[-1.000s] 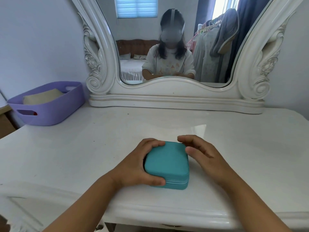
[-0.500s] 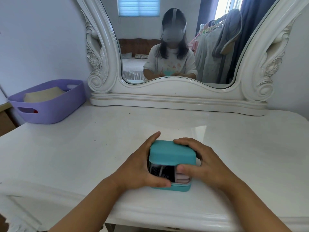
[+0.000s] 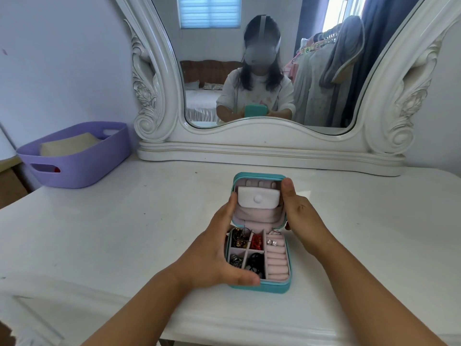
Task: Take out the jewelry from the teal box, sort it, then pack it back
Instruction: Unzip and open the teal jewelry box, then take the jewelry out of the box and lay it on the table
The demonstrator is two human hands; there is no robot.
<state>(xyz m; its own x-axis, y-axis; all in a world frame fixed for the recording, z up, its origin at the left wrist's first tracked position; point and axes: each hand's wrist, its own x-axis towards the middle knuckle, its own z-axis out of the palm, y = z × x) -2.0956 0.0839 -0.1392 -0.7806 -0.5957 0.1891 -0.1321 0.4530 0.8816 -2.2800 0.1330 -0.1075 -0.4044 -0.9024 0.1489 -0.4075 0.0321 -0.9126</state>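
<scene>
The teal box [image 3: 274, 287] stands near the front edge of the white dressing table with its lid [image 3: 258, 176] raised upright. A white snap pouch [image 3: 258, 199] sits inside the lid. The pink-lined base holds gold and dark jewelry [image 3: 240, 240], red pieces [image 3: 257, 242], black bands [image 3: 255, 262], silver rings [image 3: 235, 260] and a pair of small earrings [image 3: 272, 242] on the ring rolls. My left hand [image 3: 212, 255] grips the box's left side, thumb across the front edge. My right hand [image 3: 299, 216] holds the lid's right edge, thumb up along it.
A purple basket [image 3: 82, 161] with a beige item inside stands at the table's far left. An ornate white mirror [image 3: 269, 146] runs along the back. The white tabletop [image 3: 124, 233] spreads bare to both sides of the box.
The lid has gone from closed to fully raised, baring the compartments. My right hand rose with the lid; my left hand stayed on the box's left side.
</scene>
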